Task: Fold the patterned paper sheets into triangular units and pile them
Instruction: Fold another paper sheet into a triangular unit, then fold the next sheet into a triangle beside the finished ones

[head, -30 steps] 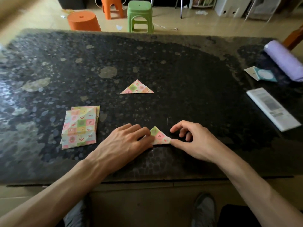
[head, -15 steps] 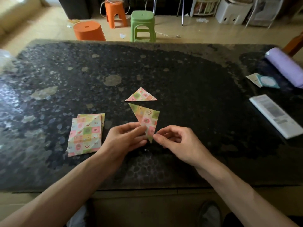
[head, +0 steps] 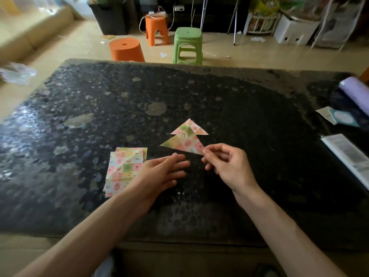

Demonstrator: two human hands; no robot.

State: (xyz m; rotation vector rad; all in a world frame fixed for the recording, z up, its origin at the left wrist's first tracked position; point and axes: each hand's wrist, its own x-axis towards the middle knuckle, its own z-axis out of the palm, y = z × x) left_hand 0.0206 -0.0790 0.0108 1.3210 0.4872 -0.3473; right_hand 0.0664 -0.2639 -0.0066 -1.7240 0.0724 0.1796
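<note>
Now, right hand (head: 229,166) in a pinch on folded triangle (head: 183,144); left hand (head: 159,174) slack, empty.

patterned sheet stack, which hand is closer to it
Left. The left hand sits beside the sheet stack, at its right edge; the right hand is farther right, pinching a folded triangle.

Left hand (head: 161,174) covering 4 o'clock corner of sheet stack (head: 123,170). Held triangle (head: 184,145) overlapping 6 o'clock edge of flat triangle (head: 189,128). At 3 o'clock, purple roll (head: 355,92), booklet (head: 349,156) running past view's edge.
</note>
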